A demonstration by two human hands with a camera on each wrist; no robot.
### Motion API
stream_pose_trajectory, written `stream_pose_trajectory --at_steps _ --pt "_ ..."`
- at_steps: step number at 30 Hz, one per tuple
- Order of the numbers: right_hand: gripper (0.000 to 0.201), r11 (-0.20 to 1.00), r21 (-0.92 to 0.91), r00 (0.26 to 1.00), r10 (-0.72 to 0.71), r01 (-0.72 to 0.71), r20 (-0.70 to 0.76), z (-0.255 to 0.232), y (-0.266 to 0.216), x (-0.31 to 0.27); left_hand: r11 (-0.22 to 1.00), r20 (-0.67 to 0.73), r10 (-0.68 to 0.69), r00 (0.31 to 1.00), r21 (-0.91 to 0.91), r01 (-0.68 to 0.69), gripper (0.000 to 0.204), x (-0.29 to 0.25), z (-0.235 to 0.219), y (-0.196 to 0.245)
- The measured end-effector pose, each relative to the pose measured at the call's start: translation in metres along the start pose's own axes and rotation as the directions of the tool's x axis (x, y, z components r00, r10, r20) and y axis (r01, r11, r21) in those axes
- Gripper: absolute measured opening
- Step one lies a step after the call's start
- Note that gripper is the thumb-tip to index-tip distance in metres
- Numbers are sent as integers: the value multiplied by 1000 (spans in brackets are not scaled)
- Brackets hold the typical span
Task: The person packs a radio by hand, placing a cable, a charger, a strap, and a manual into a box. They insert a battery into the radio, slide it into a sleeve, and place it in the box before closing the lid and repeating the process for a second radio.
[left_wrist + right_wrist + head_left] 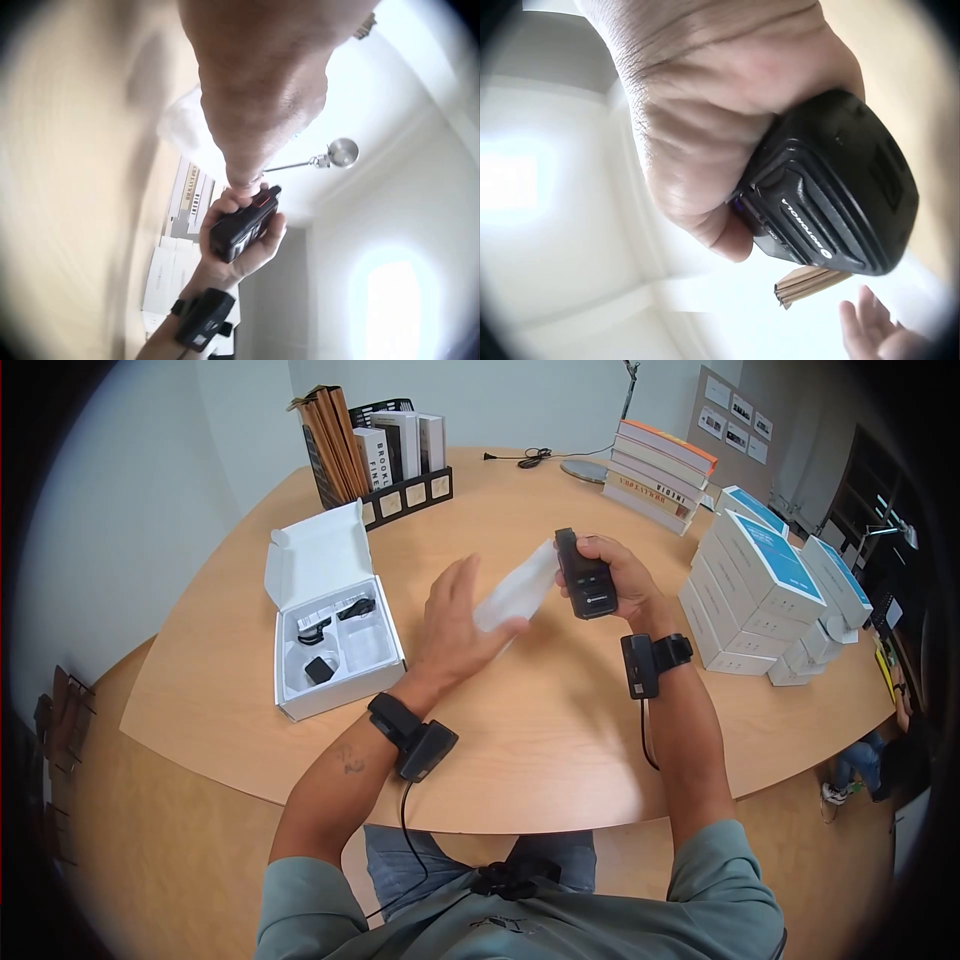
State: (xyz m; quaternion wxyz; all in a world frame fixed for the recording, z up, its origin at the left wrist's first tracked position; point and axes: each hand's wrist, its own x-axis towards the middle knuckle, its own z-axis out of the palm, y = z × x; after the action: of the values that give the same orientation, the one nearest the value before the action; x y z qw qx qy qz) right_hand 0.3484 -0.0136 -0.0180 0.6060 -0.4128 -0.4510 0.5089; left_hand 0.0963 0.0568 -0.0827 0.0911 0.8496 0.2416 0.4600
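My right hand (618, 572) grips a black two-way radio (586, 582) with "MOTOROLA" lettering, thumb over its top part. In the right wrist view the radio (832, 195) fills the palm. A translucent white plastic bag (520, 588) stretches from beside the radio down to my left hand (455, 625). The left fingers are extended and spread from the thumb, which overlaps the bag in the head view. Left of this hand, an open white box (340, 650) holds a black clip (315, 630), a coiled black cable (357, 607) and a small black block (319, 670).
A black organizer (410, 500) with books and brown folders stands at the back left. Stacked books (655, 475) and a lamp base (583, 470) are at the back right. Several white-and-blue boxes (750, 590) pile up on the right. Another person (870, 760) is beyond the table's right edge.
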Motion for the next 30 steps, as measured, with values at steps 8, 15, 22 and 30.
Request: stream_pose_trajectory --at_steps 8,15,22,30 --pt "29 998 19 996 52 -54 79 61 -2 -5 958 209 -188 960 -178 226 68 0 6 15" --pt "36 995 29 994 -98 96 44 42 -30 -15 121 660 -233 715 -710 694 36 4 -13 -1" --pt "44 995 -84 961 -27 52 274 36 -41 -26 -194 778 -12 629 -619 761 48 -1 -7 -17" --pt "39 975 -218 968 98 -46 231 47 -31 -23 28 725 -63 686 -686 727 64 -4 -14 0"
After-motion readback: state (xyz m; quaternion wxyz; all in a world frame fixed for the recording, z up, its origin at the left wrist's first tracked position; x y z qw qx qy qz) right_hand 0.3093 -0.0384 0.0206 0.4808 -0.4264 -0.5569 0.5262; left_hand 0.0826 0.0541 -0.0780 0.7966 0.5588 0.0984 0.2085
